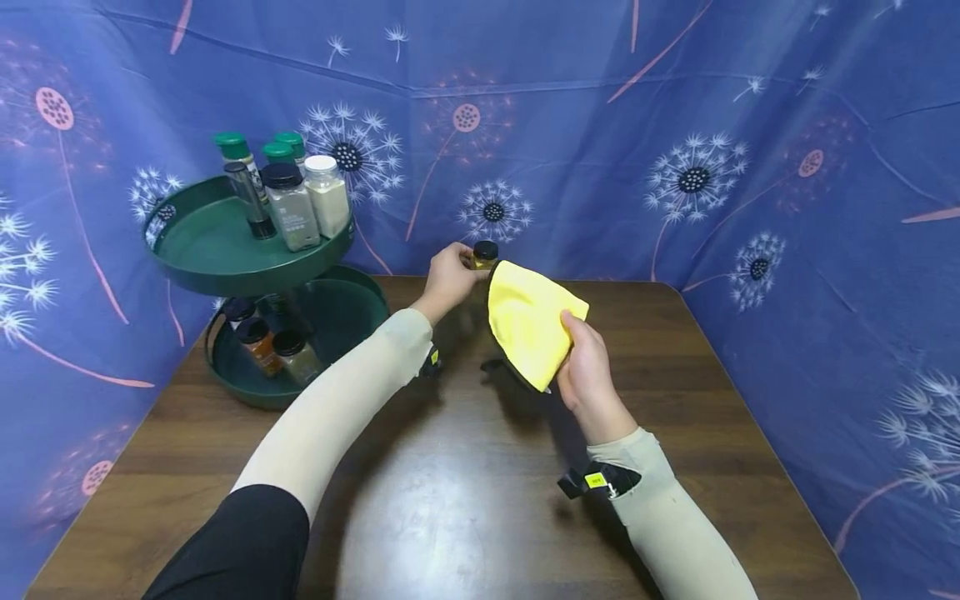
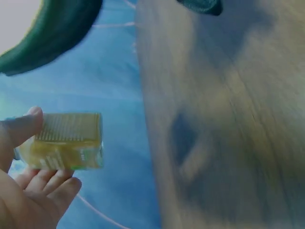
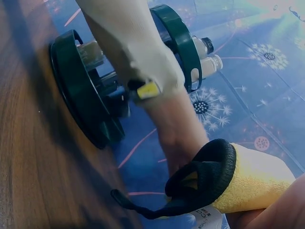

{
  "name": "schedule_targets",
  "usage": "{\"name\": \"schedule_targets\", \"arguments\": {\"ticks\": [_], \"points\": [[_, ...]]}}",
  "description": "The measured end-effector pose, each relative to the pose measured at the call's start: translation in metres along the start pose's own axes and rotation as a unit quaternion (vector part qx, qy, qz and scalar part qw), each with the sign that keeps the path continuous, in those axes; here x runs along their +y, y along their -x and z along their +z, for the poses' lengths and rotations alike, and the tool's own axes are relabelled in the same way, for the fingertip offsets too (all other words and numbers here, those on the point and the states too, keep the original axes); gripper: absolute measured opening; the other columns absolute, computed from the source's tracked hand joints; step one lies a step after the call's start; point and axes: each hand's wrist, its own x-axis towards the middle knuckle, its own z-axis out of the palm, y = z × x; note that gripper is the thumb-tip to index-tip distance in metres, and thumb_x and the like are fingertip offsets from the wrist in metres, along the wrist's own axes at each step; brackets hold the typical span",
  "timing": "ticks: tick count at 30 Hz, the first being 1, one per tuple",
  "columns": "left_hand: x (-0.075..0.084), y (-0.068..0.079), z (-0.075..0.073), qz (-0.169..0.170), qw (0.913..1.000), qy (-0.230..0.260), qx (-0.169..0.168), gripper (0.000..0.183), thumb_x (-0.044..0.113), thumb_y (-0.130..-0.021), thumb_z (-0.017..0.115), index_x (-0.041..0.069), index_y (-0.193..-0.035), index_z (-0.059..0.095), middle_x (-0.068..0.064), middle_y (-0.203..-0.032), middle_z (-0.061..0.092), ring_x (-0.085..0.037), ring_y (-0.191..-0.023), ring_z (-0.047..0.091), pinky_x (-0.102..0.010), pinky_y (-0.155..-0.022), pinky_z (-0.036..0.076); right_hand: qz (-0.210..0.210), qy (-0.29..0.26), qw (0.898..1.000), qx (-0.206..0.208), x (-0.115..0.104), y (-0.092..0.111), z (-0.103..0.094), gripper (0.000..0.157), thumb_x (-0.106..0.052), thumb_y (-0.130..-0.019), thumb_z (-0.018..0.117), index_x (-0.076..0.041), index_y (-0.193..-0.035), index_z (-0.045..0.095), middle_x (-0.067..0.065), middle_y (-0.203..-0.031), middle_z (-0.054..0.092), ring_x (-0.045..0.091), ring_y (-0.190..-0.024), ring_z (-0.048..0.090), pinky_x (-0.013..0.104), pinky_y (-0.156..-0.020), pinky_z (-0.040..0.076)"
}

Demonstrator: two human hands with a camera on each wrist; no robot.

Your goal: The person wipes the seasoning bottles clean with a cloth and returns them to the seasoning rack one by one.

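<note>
My left hand (image 1: 448, 282) grips a small clear spice jar (image 2: 74, 140) with yellowish contents over the far part of the table. Its black lid (image 1: 485, 249) faces up in the head view. Thumb on one side and fingers on the other hold the jar in the left wrist view. My right hand (image 1: 588, 371) pinches a yellow cloth (image 1: 528, 321) with dark edging, its thumb on the near face. The cloth overlaps the jar's lower part in the head view. In the right wrist view the folded cloth (image 3: 257, 179) shows a white tag and hides most of my left hand.
A green two-tier round rack (image 1: 225, 250) stands on the wooden table (image 1: 420, 500) at the left. Several spice jars and shakers are on its upper tier, and several jars on the lower tier. A blue dandelion-print curtain (image 1: 570, 150) hangs behind and beside the table.
</note>
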Motion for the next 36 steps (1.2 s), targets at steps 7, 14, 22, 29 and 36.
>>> {"name": "schedule_targets", "arguments": {"ticks": [7,14,22,29,36], "points": [[-0.001,0.039,-0.016,0.016,0.9996,0.022,-0.007,0.061,0.036,-0.082,0.088,0.007,-0.126,0.059,-0.007,-0.115,0.065,-0.021,-0.104,0.064,-0.039,-0.089,0.054,-0.009,-0.011,1.0,0.003,-0.007,-0.002,-0.007,0.036,-0.02,-0.108,0.046,0.0,-0.137,0.049,0.005,-0.122,0.061,0.015,-0.113,0.062,0.027,-0.098,0.05],[-0.005,0.085,-0.031,0.028,0.9979,0.003,-0.059,0.059,0.039,-0.079,0.089,0.009,-0.121,0.061,-0.004,-0.108,0.068,-0.02,-0.101,0.065,-0.04,-0.087,0.054,-0.012,-0.018,1.0,0.002,-0.011,-0.002,-0.009,0.044,-0.021,-0.109,0.045,0.002,-0.146,0.043,0.007,-0.131,0.057,0.016,-0.121,0.058,0.028,-0.102,0.047],[-0.018,0.136,-0.045,0.048,0.9869,0.036,-0.149,0.05,0.029,-0.077,0.092,0.012,-0.112,0.061,0.001,-0.104,0.071,-0.015,-0.096,0.069,-0.037,-0.086,0.056,-0.016,-0.017,1.0,0.001,-0.011,-0.003,-0.007,0.041,-0.02,-0.109,0.044,0.002,-0.144,0.044,0.006,-0.129,0.057,0.016,-0.12,0.058,0.027,-0.103,0.046],[-0.033,0.17,-0.038,0.044,0.9878,0.018,-0.148,0.05,0.026,-0.074,0.094,0.014,-0.109,0.062,0.003,-0.101,0.07,-0.011,-0.092,0.068,-0.036,-0.085,0.056,-0.018,-0.003,1.0,0.005,-0.006,-0.005,-0.009,0.035,-0.02,-0.109,0.044,0.0,-0.137,0.047,0.007,-0.126,0.057,0.016,-0.116,0.059,0.027,-0.1,0.048],[-0.045,0.187,-0.03,0.049,0.9907,0.02,-0.125,0.049,0.026,-0.074,0.094,0.013,-0.108,0.061,0.004,-0.101,0.07,-0.01,-0.092,0.068,-0.036,-0.085,0.056,-0.008,0.035,0.999,0.001,0.002,-0.002,-0.006,0.032,-0.022,-0.108,0.046,0.0,-0.131,0.052,0.003,-0.115,0.061,0.015,-0.108,0.061,0.027,-0.094,0.049]]}}
